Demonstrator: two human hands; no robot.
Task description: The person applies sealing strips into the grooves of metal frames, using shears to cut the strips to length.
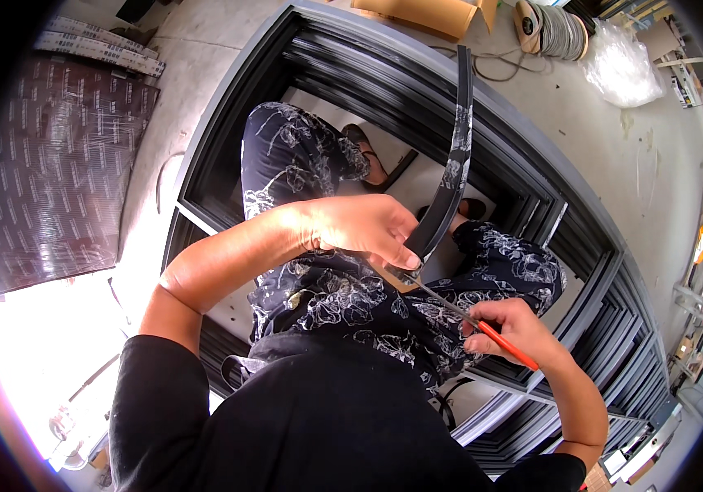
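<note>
My left hand [376,230] is closed around the near end of a long black profile strip [450,176]. The strip rises away from me and carries pale printed film along part of its length. In my right hand [515,332] is a thin tool with a red-orange handle [507,344] and a slim grey metal shaft [450,307]; whether it is a file or a screwdriver I cannot tell. Its tip meets or nearly meets the strip's end, just below my left fingers. Both hands are above my lap.
Stacked dark grey frames [351,66] surround my legs, with more frames [614,328] at right. A wrapped brown-printed stack [64,164] stands at left. Beyond lie a cardboard box [417,18], a cable spool [552,31] and clear plastic wrap [624,66] on the concrete floor.
</note>
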